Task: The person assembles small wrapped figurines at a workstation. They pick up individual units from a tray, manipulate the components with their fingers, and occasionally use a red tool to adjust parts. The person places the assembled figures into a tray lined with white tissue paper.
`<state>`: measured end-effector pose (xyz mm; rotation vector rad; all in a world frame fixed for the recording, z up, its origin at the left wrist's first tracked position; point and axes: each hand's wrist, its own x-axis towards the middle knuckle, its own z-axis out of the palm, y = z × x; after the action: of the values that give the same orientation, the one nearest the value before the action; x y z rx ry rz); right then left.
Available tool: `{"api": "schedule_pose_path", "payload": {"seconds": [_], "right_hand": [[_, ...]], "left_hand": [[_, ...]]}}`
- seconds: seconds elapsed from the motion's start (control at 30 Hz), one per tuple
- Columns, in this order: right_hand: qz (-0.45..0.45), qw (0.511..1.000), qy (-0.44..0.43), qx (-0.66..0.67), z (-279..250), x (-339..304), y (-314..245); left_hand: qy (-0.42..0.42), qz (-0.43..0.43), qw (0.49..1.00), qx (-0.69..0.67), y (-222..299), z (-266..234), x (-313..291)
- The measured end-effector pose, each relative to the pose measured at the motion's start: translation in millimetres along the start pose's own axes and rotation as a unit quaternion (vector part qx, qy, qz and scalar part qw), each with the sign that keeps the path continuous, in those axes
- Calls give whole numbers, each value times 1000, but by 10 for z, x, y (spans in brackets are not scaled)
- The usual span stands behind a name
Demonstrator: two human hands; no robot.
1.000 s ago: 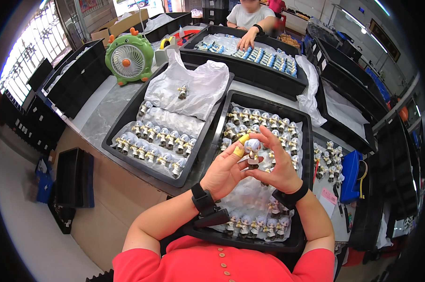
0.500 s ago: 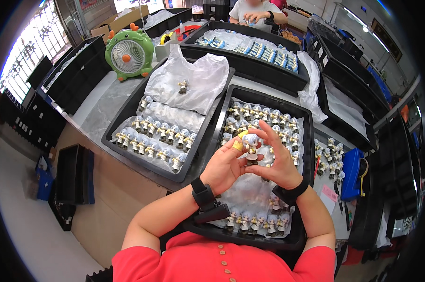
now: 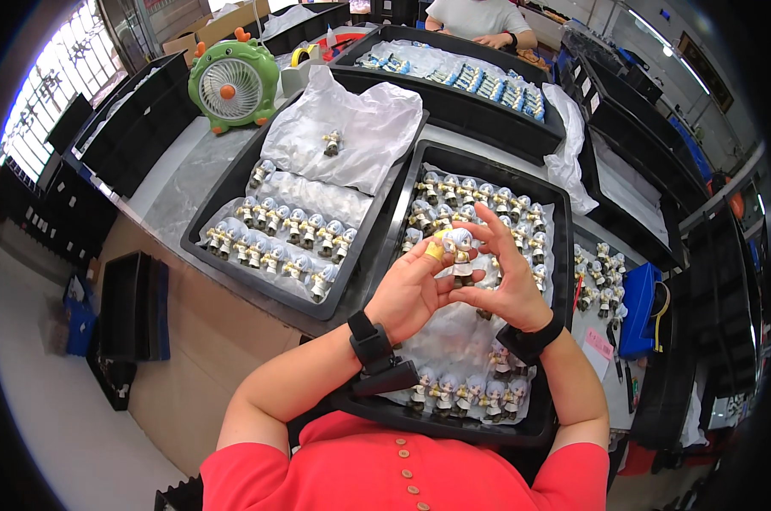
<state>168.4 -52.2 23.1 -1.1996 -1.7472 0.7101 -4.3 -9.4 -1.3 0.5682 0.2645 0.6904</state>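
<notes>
Both my left hand [image 3: 411,294] and right hand [image 3: 506,285] have fingers clamped on a small grey-haired plastic figurine [image 3: 460,253], pinched between my fingertips above the black plastic tray [image 3: 564,281] of matching figurines.

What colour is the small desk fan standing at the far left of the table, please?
The desk fan is green with an orange hub and orange horns, seen in the head view.

Figurine [image 3: 460,249]: pale grey-blue hair, brown base. Finger cot [image 3: 435,251] yellow. Trays [image 3: 564,255] black, liner bags [image 3: 351,136] white. Fan [image 3: 232,83] green w/ orange hub. Shirt [image 3: 385,473] red. Wristbands [image 3: 370,342] black.
</notes>
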Motion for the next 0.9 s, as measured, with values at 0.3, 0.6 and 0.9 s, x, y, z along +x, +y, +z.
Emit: {"api": "schedule_pose_path", "payload": {"seconds": [0.3, 0.6, 0.9], "right_hand": [[38, 997, 0, 70, 13, 5, 72], [-101, 980, 32, -171, 22, 10, -46], [-126, 985, 61, -98, 84, -32, -56]], "left_hand": [[4, 6, 1000, 1, -5, 2, -6], [68, 42, 994, 77, -58, -7, -11], [17, 1, 999, 47, -18, 50, -14]]}}
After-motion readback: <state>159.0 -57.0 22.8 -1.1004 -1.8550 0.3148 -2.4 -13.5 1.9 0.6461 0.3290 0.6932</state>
